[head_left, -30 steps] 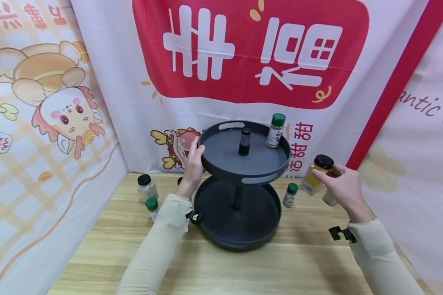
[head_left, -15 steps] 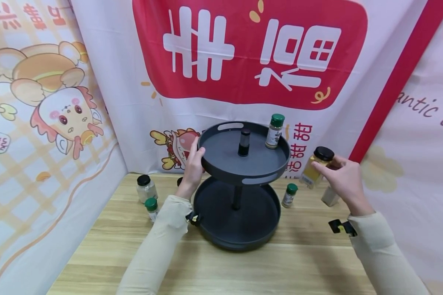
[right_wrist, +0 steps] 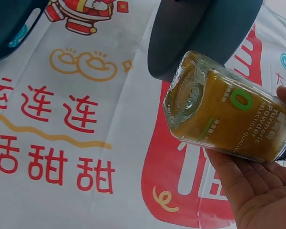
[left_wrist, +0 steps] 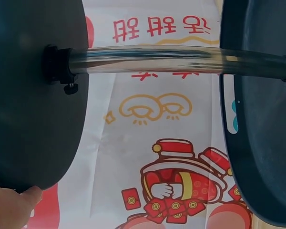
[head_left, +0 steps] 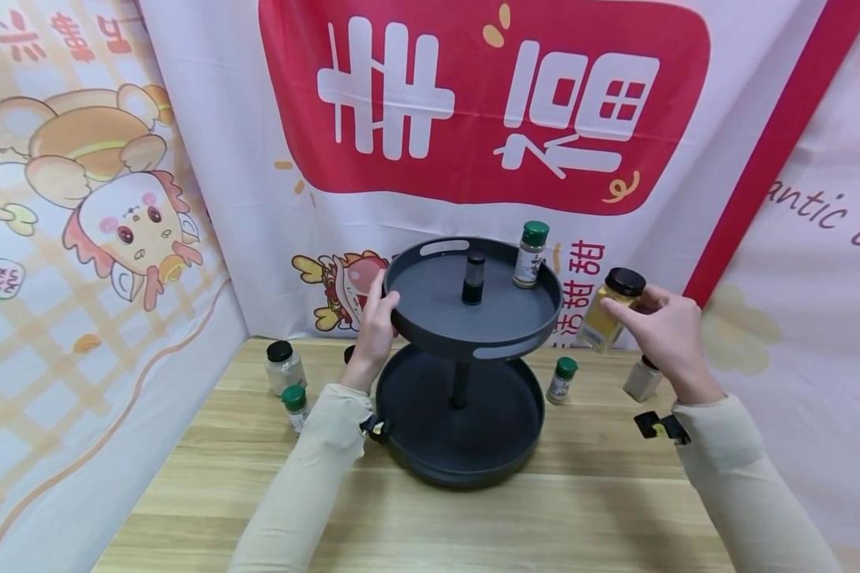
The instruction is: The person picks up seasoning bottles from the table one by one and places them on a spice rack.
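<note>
My right hand [head_left: 670, 338] grips a square glass jar of turmeric powder [head_left: 605, 317] with a black lid, raised off the table and slightly tilted, right of the rack. Its "Turmeric Powder" label faces the right wrist view, where the jar [right_wrist: 224, 117] appears near the upper tray. On the left, my left hand [head_left: 376, 328] holds the rim of the dark two-tier round rack's upper tray [head_left: 430, 298], thumb at the edge. A green-capped spice bottle [head_left: 530, 259] stands on that tray's right side. The lower tray [head_left: 498, 430] holds nothing visible. A shiny post [left_wrist: 148, 59] joins both tiers.
Right of the rack stand a small green-capped bottle [head_left: 561, 382] and a black-capped jar [head_left: 643, 380]. On the left are a black-lidded jar [head_left: 285, 370] and a green-capped bottle [head_left: 296, 407]. Another black lid [head_left: 349, 352] shows partly behind my left arm. A printed cloth [head_left: 222, 159] hangs behind.
My right hand has lifted the turmeric jar higher, uncovering more of the black-capped jar below. The left hand stays on the tray rim.
</note>
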Available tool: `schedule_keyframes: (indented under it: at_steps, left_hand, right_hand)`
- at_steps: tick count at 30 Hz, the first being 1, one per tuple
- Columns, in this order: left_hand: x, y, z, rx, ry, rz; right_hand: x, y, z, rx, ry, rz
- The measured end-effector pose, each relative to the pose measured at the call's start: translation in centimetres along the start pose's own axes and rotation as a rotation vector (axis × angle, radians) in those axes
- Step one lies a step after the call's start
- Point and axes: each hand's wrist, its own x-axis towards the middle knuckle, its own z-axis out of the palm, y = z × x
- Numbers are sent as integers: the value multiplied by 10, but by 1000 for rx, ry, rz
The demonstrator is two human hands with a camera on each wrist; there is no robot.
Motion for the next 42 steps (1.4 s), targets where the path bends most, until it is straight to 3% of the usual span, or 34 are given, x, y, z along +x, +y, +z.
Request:
schedule_keyframes:
  at_steps: [11, 29, 42]
  left_hand:
    - [-4, 3, 7, 13, 49, 22]
    - [-12, 11, 11, 116, 90, 3]
    - [-16, 14, 14, 144, 98, -5]
  right_hand:
    - [6, -13, -4, 26, 25, -3]
    - [17, -36, -7, 96, 9, 13]
    - [26, -48, -1, 101, -19, -35]
